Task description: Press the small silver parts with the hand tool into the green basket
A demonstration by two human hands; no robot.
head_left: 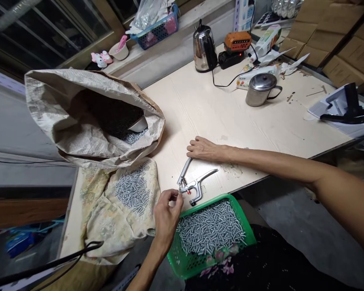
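Snap-fastener pliers (196, 186) with grey metal arms and a small spring lie on the table, their handles spread apart. My right hand (204, 149) is closed at the end of the upper handle, its fingers curled down over it. Close by the pivot, my left hand (166, 210) pinches thumb against finger; what is between them is too small to name. A green plastic basket (251, 232) full of small silvery metal pieces (212, 228) sits at the table's front edge, against my lap. More such pieces (134, 190) are heaped on a patterned cloth (109, 226) at the left.
A big woven sack (87, 143) stands open at the left with a metal scoop (138, 125) inside. Farther back are a kettle (204, 48), an orange battery (237, 41) on a charger and a lidded steel mug (261, 91). Cardboard boxes (330, 32) stand at the right.
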